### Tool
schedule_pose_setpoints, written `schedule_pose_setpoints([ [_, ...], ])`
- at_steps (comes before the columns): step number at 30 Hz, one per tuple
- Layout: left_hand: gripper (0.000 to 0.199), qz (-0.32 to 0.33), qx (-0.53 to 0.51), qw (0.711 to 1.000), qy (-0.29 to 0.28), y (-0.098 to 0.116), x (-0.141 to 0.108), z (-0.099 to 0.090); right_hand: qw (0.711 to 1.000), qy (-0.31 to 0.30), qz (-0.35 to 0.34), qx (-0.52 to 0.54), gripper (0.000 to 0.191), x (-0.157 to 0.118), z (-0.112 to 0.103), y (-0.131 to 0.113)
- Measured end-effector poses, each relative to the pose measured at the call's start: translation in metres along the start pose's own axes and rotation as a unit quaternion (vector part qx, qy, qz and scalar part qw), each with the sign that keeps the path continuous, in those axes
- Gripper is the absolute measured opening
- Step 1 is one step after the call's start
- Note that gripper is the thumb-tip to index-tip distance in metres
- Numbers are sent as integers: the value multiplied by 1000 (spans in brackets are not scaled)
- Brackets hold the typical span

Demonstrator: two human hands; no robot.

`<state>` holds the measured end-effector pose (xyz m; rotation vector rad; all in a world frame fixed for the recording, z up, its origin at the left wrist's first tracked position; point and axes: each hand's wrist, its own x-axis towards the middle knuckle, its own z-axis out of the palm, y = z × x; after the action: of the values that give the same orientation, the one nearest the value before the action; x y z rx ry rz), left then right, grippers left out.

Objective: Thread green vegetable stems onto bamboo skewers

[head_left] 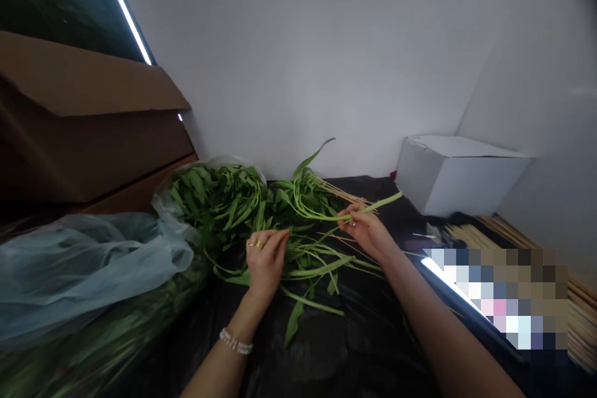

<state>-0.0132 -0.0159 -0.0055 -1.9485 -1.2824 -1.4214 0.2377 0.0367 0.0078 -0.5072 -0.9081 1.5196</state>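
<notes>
My right hand (pixel 361 225) pinches a long pale-green stem of leafy greens (pixel 387 201), which looks like water spinach. The stem's thick end points up to the right, and its thin leafy end curves away to the left. My left hand (pixel 267 254), with rings on it, is closed in a pinch above the loose greens; whatever is between its fingertips is too small to make out. Several loose stems and leaves (pixel 321 267) lie under and between my hands. Just beyond my left hand is a larger heap of greens (pixel 219 196) in a clear plastic bag.
Thin wooden sticks (pixel 342 193) lie behind the greens, with more sticks (pixel 480 235) at the right. A white box (pixel 471 177) stands at the back right, a cardboard box (pixel 93 149) at the left. A plastic bag (pixel 93 255) covers more greens. Black sheeting (pixel 321 354) covers the surface.
</notes>
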Motion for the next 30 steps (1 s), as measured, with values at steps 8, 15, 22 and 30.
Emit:
schedule_pose_setpoints([
  [8, 16, 10, 21, 1000, -6, -3, -1, 0, 998, -33, 15, -58, 12, -7, 15, 2],
  [15, 18, 24, 47, 999, -11, -5, -1, 0, 995, -55, 15, -83, 12, -10, 21, 5],
  [22, 13, 21, 94, 994, -55, -3, -1, 0, 990, -81, 22, -115, 12, -10, 21, 9],
  [30, 7, 16, 103, 993, -60, 1, 2, 0, 990, -80, 17, -112, 13, -9, 20, 11],
])
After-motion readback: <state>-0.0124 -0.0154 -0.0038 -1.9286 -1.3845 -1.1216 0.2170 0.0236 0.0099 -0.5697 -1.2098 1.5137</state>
